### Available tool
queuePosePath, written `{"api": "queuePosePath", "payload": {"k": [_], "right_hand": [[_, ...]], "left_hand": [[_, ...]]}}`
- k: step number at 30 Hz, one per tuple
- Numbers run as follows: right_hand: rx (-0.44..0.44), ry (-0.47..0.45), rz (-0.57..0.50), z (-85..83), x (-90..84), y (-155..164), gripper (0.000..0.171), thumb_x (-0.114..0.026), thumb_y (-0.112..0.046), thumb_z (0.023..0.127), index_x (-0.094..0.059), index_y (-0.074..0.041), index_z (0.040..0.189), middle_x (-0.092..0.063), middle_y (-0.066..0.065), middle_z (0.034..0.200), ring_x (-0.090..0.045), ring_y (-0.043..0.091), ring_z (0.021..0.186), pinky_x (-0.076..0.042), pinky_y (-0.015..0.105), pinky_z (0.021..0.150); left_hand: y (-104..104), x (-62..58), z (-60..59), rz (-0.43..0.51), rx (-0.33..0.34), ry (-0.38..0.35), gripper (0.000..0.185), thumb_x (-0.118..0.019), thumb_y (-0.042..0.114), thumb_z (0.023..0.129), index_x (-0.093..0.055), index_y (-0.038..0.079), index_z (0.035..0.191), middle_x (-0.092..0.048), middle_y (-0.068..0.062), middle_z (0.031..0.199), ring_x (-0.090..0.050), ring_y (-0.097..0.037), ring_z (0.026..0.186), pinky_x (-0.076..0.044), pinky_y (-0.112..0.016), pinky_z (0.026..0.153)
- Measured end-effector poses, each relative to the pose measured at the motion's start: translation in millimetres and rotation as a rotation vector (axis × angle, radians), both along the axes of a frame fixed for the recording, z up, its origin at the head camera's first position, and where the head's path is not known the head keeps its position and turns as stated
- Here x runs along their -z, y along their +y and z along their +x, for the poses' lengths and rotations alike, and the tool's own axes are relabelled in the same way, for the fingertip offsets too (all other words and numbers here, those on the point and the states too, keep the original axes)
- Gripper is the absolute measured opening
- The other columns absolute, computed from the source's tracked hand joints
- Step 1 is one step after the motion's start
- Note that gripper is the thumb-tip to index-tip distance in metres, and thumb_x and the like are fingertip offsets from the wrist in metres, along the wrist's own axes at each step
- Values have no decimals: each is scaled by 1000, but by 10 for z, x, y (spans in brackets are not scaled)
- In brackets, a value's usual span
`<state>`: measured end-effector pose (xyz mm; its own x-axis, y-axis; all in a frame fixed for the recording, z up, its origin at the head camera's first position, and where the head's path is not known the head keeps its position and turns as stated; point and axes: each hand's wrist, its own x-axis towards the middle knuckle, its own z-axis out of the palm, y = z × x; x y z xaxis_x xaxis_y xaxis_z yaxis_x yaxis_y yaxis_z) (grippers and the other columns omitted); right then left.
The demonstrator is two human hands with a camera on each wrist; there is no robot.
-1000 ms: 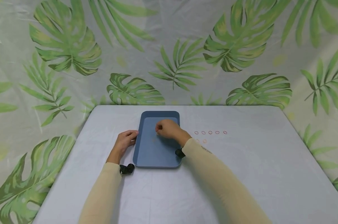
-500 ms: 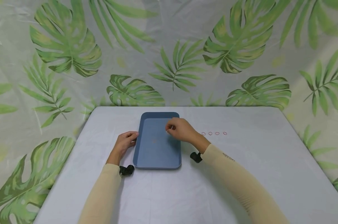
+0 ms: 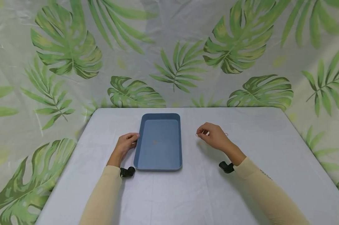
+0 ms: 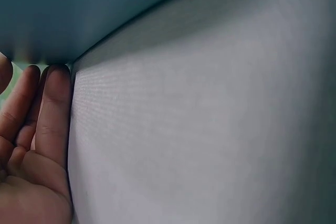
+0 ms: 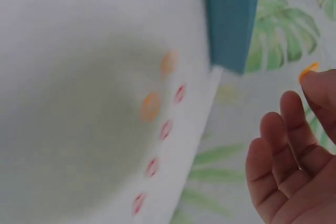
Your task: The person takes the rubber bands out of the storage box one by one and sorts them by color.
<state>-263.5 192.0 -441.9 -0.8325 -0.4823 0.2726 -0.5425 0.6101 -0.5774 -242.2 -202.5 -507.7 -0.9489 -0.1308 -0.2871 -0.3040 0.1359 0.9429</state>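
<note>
My right hand [image 3: 213, 136] hovers over the white table, right of the blue tray [image 3: 159, 167]. Between its thumb and a fingertip it pinches a small orange loop [image 5: 308, 71], thin like a rubber band; the other fingers are loosely bent. Two more orange loops [image 5: 150, 106] lie on the table under that hand in the right wrist view, beside a row of several red loops [image 5: 166, 128]. In the head view the hand hides most of these. My left hand [image 3: 125, 143] touches the tray's left side with its fingers [image 4: 52, 114] extended along the wall. A faint orange spot [image 3: 155, 142] shows inside the tray.
The white cloth-covered table [image 3: 158, 197] runs back to a leaf-printed curtain [image 3: 175, 62]. One red loop [image 3: 226, 134] shows behind the right hand. A small black camera [image 3: 226, 167] sits on the right wrist, another black camera [image 3: 128, 172] on the left.
My right hand has moved right, from above the tray to above the table beside the loops. The left hand has stayed at the tray's side.
</note>
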Motion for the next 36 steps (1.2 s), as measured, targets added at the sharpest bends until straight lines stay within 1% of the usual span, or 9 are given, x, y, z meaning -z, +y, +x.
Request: {"api": "queuePosePath", "payload": {"k": [5,10,14,17,19,24,30,36], "right_hand": [[62,-34,31,21,100,328,5,-67,-8,92,-71,-9,95,-71,8,99,-65,22,86,-50,28,68],[126,-63,103,6,211,571,5,-66,-7,92,-71,-6,92,-71,10,96,-62,21,83,-47,27,66],[176,-125,152,-26,309,667,4,-66,-7,91,-70,-5,90,-69,11,92,-58,20,80,-46,27,64],[210,-171,170,-53,373,694,5,-65,-9,92,-69,-6,89,-67,11,91,-56,21,80,-46,29,67],[226,-182,178,-75,401,700,5,-65,-9,91,-69,-7,88,-66,11,91,-56,22,82,-46,31,70],[221,-154,204,-129,422,694,5,-66,-8,90,-69,-8,85,-66,11,91,-56,23,82,-46,34,74],[207,-151,213,-168,411,658,5,-68,-9,90,-70,-8,86,-68,8,86,-56,20,79,-46,32,71],[199,-149,229,-202,427,592,5,-67,-9,89,-71,-7,86,-68,7,84,-56,19,77,-45,31,71]], "left_hand": [[4,7,3,-5,-5,7,42,-60,26,100,-59,1,134,-55,-18,143,-53,-27,132,-49,-39,109],[4,4,10,-7,-5,10,43,-61,27,100,-59,2,134,-55,-17,142,-54,-26,130,-50,-37,108],[-7,-7,18,-2,-2,9,42,-60,27,100,-59,2,134,-55,-17,142,-54,-25,129,-50,-38,109],[-6,-5,12,-2,0,11,42,-60,27,100,-60,2,134,-55,-17,141,-55,-24,128,-49,-38,109],[-2,-2,10,-5,-1,10,42,-60,27,100,-60,2,133,-56,-17,141,-55,-23,127,-50,-38,109],[-7,-2,20,-4,4,13,43,-61,28,100,-60,2,134,-55,-16,142,-54,-24,129,-50,-37,109],[-13,-5,9,7,10,17,45,-61,29,100,-58,2,136,-53,-17,144,-51,-27,134,-47,-40,112],[-9,-4,12,6,7,11,44,-60,27,100,-58,2,136,-53,-18,144,-51,-28,134,-47,-41,112]]}}
